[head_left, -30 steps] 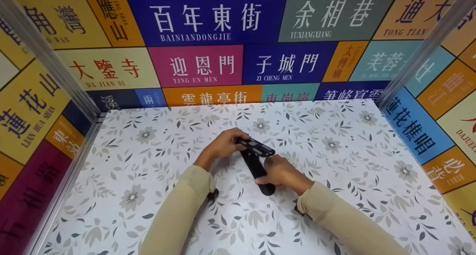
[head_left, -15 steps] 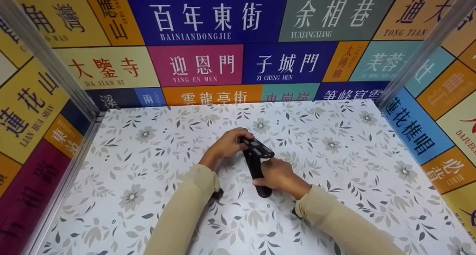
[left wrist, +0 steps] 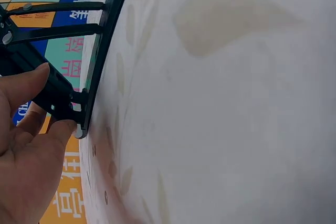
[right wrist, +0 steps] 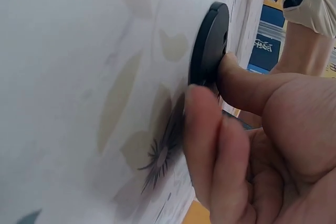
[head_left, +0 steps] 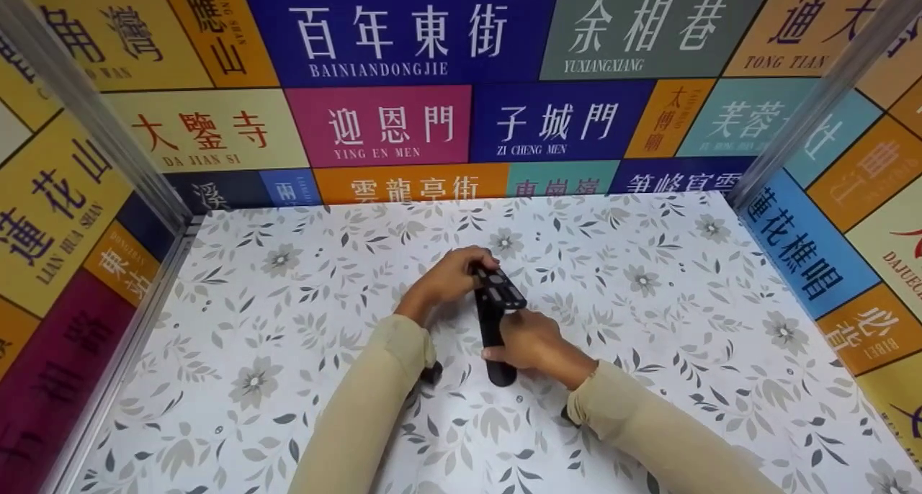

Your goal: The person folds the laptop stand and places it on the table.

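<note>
Near the middle of the table I hold a black folding stand point(head_left: 495, 373) in both hands. It has a long base bar with a rounded end and a slotted upper plate point(head_left: 502, 292) angled above it. My left hand point(head_left: 450, 274) pinches the far, hinged end. In the left wrist view, its thumb and fingers point(left wrist: 63, 129) lie on the joint, where thin struts point(left wrist: 63, 34) show with round rivets. My right hand point(head_left: 533, 339) grips the base bar from the right, thumb on one side and fingers on the other. The right wrist view shows the bar's rounded tip point(right wrist: 210, 40).
A white table point(head_left: 288, 364) with a grey leaf-and-flower print lies under both hands. Colourful panels point(head_left: 382, 127) with Chinese lettering stand behind and at both sides. Metal posts point(head_left: 814, 98) rise at the back corners. Dark straps point(head_left: 431, 373) show at the beige cuffs.
The stand has turned so its near end swings left and a little closer to me. My left hand has shifted slightly right, my right hand slightly left; both keep their hold.
</note>
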Demonstrator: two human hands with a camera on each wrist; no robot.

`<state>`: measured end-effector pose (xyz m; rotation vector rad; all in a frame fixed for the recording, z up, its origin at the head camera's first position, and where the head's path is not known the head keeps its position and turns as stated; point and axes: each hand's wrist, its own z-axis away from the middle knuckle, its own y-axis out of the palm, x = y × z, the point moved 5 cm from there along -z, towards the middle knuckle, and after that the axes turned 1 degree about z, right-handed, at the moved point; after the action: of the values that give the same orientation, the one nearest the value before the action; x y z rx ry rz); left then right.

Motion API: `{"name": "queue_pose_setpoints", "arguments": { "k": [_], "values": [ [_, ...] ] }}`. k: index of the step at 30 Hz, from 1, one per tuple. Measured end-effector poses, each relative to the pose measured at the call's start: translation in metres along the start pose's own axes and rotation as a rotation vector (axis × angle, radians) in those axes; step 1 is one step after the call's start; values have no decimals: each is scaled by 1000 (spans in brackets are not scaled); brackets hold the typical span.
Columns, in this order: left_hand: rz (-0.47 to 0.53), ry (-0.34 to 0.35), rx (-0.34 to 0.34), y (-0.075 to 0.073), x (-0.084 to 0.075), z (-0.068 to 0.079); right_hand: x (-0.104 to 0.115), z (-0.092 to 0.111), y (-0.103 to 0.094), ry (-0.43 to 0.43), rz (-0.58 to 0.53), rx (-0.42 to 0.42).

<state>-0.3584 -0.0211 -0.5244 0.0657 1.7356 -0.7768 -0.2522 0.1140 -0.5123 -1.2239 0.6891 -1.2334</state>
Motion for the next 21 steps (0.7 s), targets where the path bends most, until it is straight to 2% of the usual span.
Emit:
{"name": "queue_pose_setpoints", "arguments": {
  "k": [7,13,16,18,21],
  "values": [
    [17,-8,-15,1,2,-2,0,-2,2,24,-55,6],
    [18,-4,-43,5,1,-3,-8,-4,4,31,-75,37],
    [-8,-19,-76,6,-4,0,-18,-8,7,13,-186,91],
    [-46,-38,-105,6,-9,4,-26,-12,10,-12,-303,179],
    [-103,-77,-188,4,-20,13,-41,-17,12,-32,-550,332]
  ]
}}
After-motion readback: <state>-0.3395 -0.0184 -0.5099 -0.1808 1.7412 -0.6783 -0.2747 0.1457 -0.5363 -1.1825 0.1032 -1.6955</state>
